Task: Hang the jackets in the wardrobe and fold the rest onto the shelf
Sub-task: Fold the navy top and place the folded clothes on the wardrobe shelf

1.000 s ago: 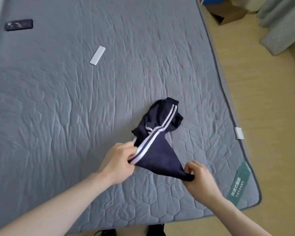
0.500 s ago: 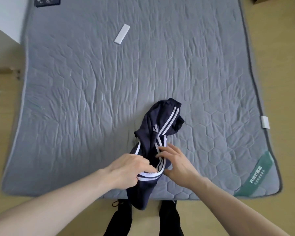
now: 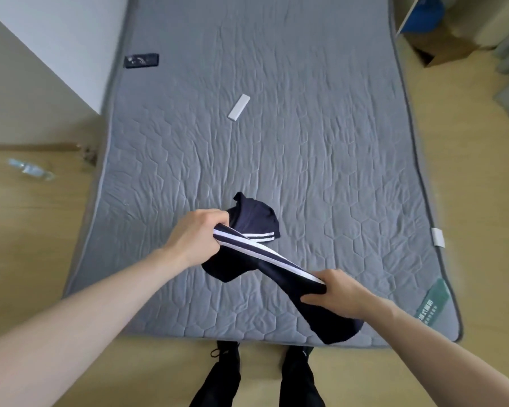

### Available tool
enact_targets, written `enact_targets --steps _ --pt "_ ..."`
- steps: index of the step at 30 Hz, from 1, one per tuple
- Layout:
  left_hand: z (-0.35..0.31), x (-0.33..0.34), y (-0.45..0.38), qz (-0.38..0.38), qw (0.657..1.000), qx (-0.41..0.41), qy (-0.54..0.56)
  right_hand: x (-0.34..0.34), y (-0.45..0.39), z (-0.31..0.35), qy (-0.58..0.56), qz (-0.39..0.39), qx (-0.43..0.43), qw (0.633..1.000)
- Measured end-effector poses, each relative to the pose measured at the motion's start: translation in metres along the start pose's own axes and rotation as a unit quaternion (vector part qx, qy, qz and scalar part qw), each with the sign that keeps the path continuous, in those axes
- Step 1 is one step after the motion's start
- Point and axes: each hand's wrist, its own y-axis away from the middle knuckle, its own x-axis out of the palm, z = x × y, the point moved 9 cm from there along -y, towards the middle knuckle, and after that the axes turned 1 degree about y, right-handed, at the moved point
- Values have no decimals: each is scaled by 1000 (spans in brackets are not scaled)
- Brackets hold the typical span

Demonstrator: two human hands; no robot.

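A dark navy garment with white side stripes lies partly on the grey quilted mattress, near its front edge. My left hand grips one end of the striped edge. My right hand grips the same edge lower right, so the cloth is stretched in a diagonal band between them. One loose end hangs past my right hand over the mattress's front edge. A bunched part rests on the mattress behind my left hand.
A small white flat object lies mid-mattress and a dark phone-like object at its far left edge. A white wall stands at left, a cardboard box at far right. My feet stand on the wooden floor.
My hands were close together on the bunched garment half a second ago. They have drawn apart, my right hand sliding down the striped edge and pulling the cloth taut and off the mattress.
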Motion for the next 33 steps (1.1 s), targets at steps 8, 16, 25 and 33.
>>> enact_targets --steps 8,16,25,33 --pt "-6 -85 55 42 997 -66 5 -83 89 70 -99 -197 22 975" --pt "-32 -158 85 32 979 -99 174 -134 136 129 14 -351 75 933" --pt "-39 -228 118 -50 997 -3 64 -133 162 172 -114 -441 55 889" --pt "-58 -227 129 20 926 -80 368 -133 193 220 -135 -519 14 844"
